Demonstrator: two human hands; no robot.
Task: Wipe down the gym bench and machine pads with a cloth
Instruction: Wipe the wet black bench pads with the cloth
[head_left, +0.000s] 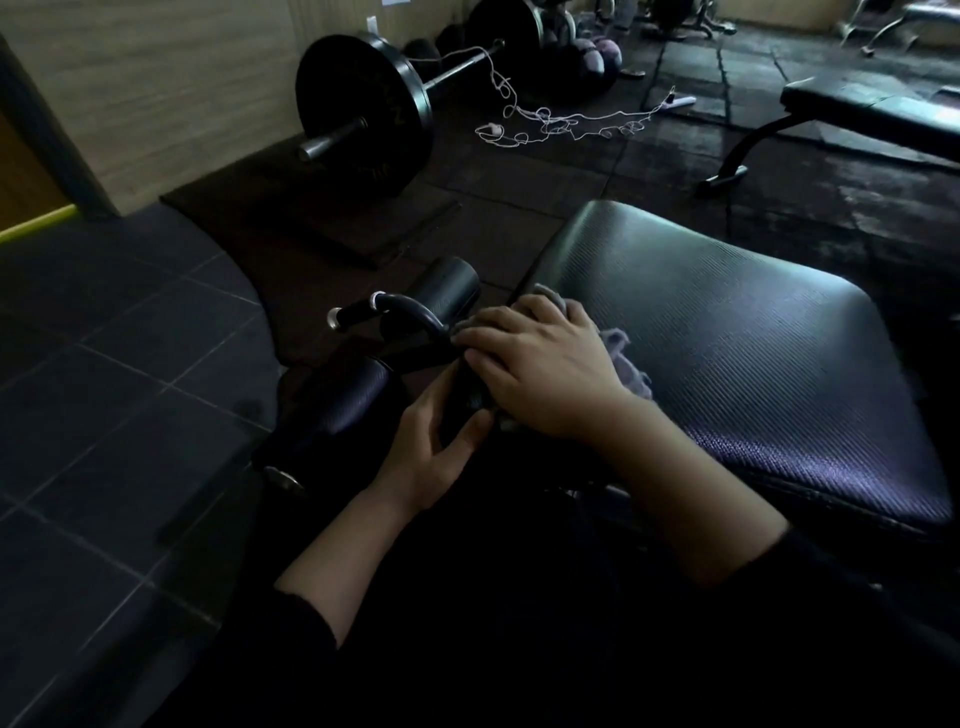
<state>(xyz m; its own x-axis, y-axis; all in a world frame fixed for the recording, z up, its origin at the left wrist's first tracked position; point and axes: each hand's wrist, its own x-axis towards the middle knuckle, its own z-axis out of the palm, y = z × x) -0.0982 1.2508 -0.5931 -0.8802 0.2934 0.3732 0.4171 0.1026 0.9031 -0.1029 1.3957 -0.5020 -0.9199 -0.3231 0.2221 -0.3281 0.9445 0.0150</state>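
Observation:
A black textured bench pad fills the right middle of the view. A grey cloth lies at its near left edge, mostly hidden under my right hand, which presses flat on it with the fingers spread toward the bench's metal frame. My left hand sits just below and grips a dark part of the frame, thumb on one side and fingers curled round the other. Two black roller pads stick out left of the hands, with a curved metal handle between them.
A loaded barbell lies on a rubber mat at the back left by the wall. A tangled white cord trails across the dark floor. Another flat bench stands at the far right. Grey floor tiles cover the left.

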